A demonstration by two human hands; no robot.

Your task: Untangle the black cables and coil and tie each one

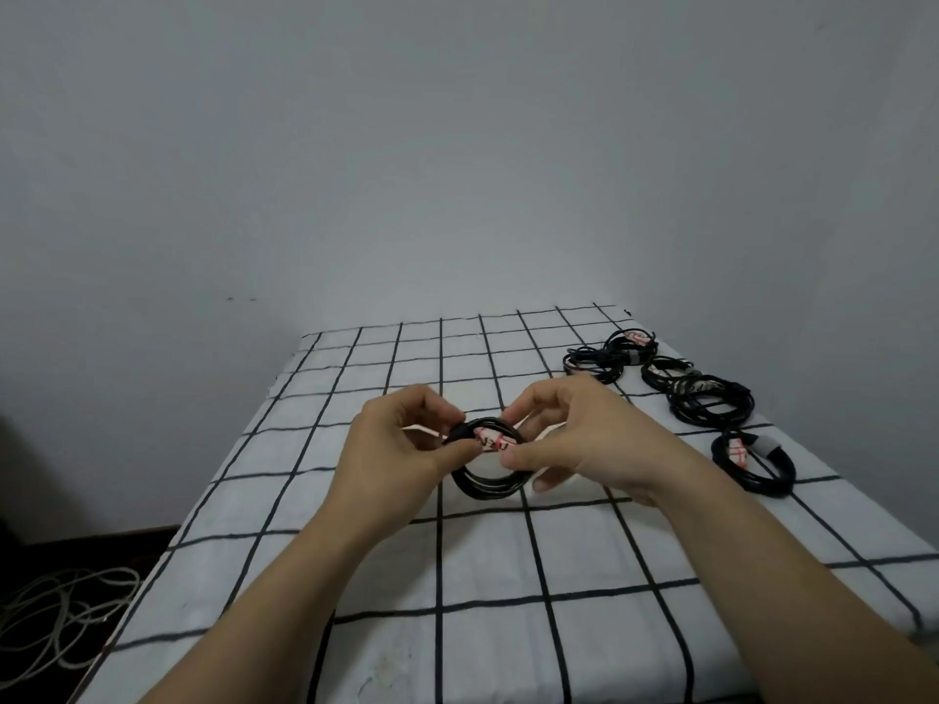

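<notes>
I hold a coiled black cable just above the worktop, near its middle, one hand on each side of the ring. My left hand is curled, thumb and fingertips pinching the coil's upper left, where a thicker black plug end sticks out. My right hand is curled round the coil's right side, with thumb and forefinger pinching a flat white tie printed in red that wraps over the top of the loops. The cable is thin, smooth and slightly glossy, wound in several round turns.

A white cloth with a black grid covers the worktop. Along its far right edge lie more black coils, each a flat ring bound by a pale band; the nearest coil lies apart from the rest. On the dark floor to the left sits a loose tangle of pale cord.
</notes>
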